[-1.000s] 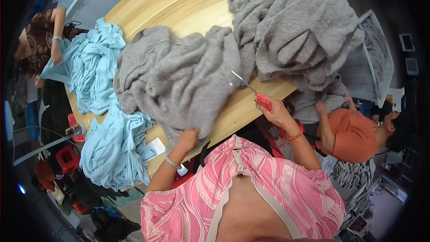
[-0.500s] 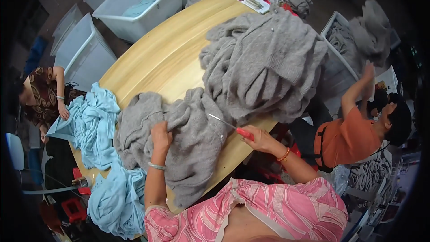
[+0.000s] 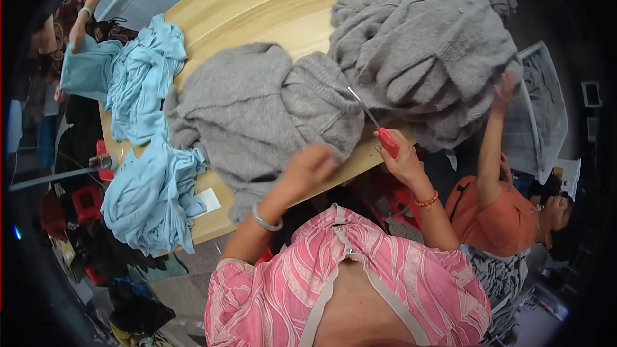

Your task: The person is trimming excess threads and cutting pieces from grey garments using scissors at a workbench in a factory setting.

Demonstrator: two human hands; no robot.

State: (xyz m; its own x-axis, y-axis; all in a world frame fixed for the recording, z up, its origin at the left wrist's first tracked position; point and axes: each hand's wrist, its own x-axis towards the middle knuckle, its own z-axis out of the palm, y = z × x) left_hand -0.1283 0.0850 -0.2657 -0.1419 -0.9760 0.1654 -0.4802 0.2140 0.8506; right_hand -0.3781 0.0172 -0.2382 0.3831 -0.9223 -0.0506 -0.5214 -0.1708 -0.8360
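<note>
My right hand is closed around the red handle of a tool with a thin, straight metal shaft. The shaft points up and left, its tip near the ribbed edge of a grey knitted sweater. That sweater lies spread on the wooden table, folded over on itself at its right part. My left hand, smeared by motion, is over the sweater's near edge; I cannot make out its fingers. A large heap of grey knitwear rises just beyond the tool.
Light-blue garments lie along the table's left edge, beside a white paper tag. A person at the far left handles light-blue cloth. On the right, a person in orange reaches a hand to the grey heap, near a pale bin.
My left hand has let go of the grey sweater and moved right. The sweater lies more spread out. The tool stays in my right hand. The whole view has shifted.
</note>
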